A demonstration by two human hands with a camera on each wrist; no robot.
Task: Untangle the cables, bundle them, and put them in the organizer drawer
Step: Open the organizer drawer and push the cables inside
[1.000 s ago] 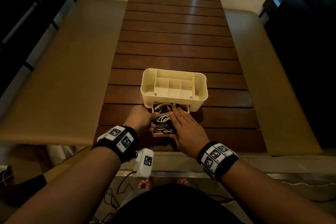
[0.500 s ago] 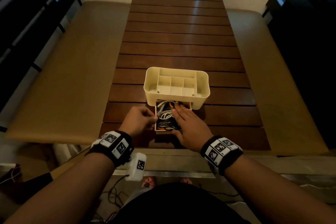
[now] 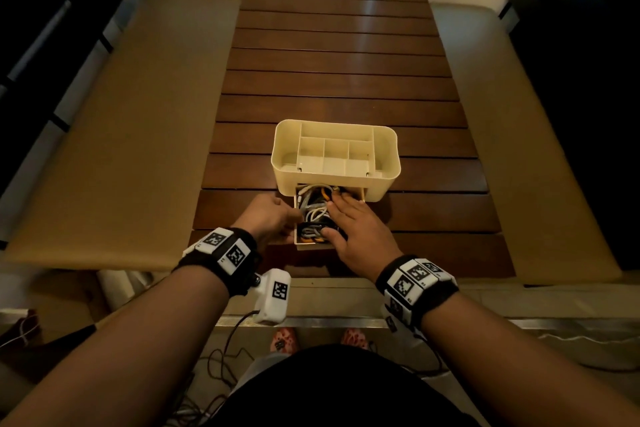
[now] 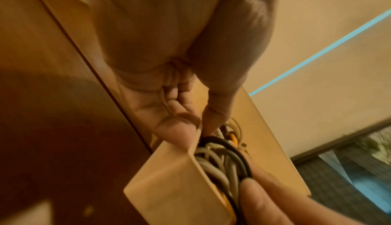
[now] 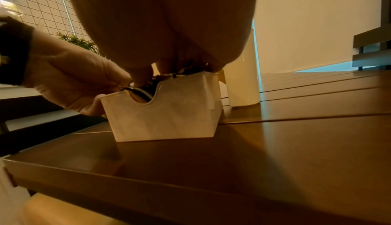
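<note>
- Head view: the drawer (image 3: 313,245) is pulled out in front of the cream organizer (image 3: 335,158); the right hand (image 3: 349,230) presses flat fingers on the cables (image 3: 313,213) inside.
- Left wrist view alone shows the left hand (image 4: 169,116) pinching the drawer's left wall.
- Compared with a second ago, the drawer sits deeper in the organizer.

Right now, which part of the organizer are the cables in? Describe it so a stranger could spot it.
On the slatted wooden table stands a cream organizer. Its drawer is pulled out toward the person, between both hands; unlike the bare top compartments, it holds coiled cables.
</note>
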